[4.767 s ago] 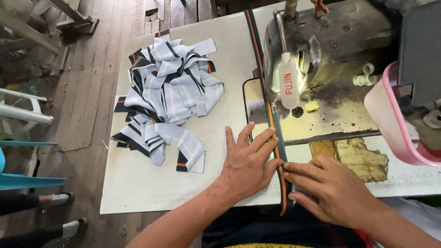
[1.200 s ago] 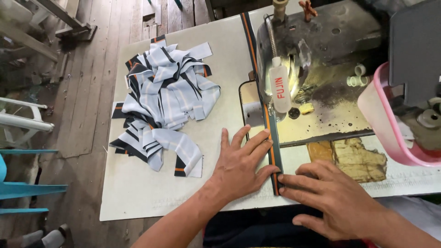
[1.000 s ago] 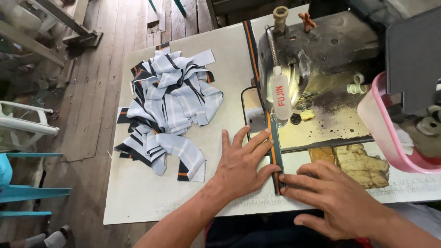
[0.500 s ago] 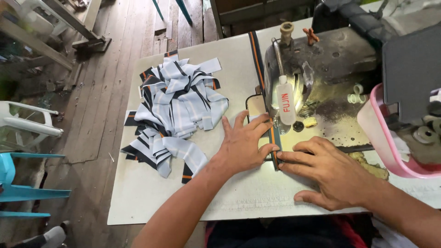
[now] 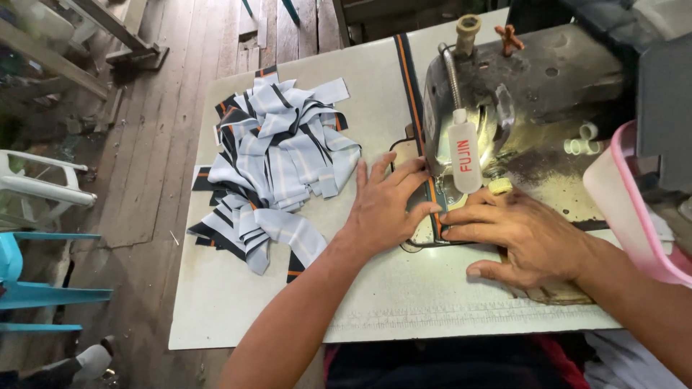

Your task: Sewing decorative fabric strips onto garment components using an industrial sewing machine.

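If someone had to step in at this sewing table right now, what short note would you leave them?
Left hand: flat, fingers spread, pressing the narrow striped strip beside the needle area.
Right hand: flat on the other side of the strip, fingertips meeting the left.
The strip runs under the sewing machine and out along the table behind it.
A pile of striped pieces lies left of the hands.
How much of the strip is stitched cannot be told.

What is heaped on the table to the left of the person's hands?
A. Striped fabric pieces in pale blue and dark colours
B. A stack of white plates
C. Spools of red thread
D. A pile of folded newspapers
A: a loose pile of striped fabric pieces lies on the table beside the left hand, which rests flat by the sewing machine.
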